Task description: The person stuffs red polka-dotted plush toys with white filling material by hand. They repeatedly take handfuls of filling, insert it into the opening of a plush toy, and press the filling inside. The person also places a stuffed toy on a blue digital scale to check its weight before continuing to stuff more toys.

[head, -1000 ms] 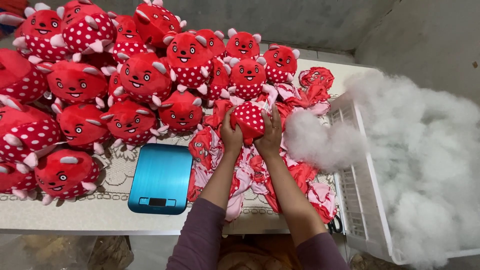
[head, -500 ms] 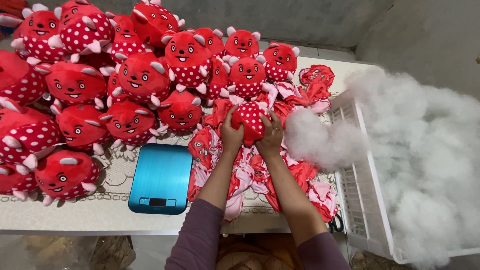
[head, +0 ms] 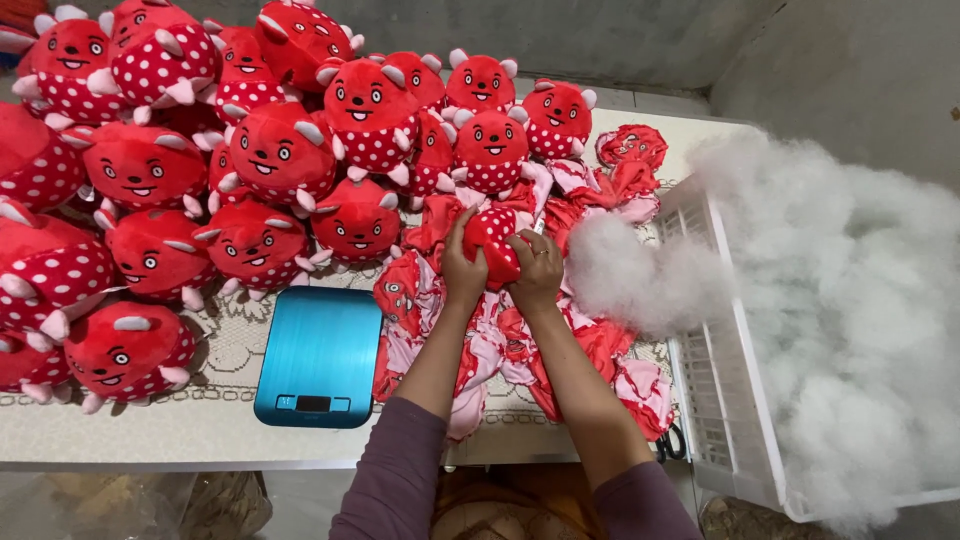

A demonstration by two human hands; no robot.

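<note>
Near the tabletop's [head: 150,425] far edge, left hand [head: 463,272] and right hand [head: 537,275] together clamp a red dotted plush toy [head: 492,240] above flat unstuffed skins [head: 520,345], beside the blue scale [head: 320,355].

Not much moves in this last second. The left hand [head: 463,268] and right hand [head: 535,272] are squeezed in closer on the red spotted plush toy [head: 492,240] between them, so it looks a bit smaller and more bunched up than a second ago. The right hand's fingers [head: 528,245] curl further over its top. Both hands have drifted a touch toward the person, away from the stuffed toys piled beyond them.
</note>
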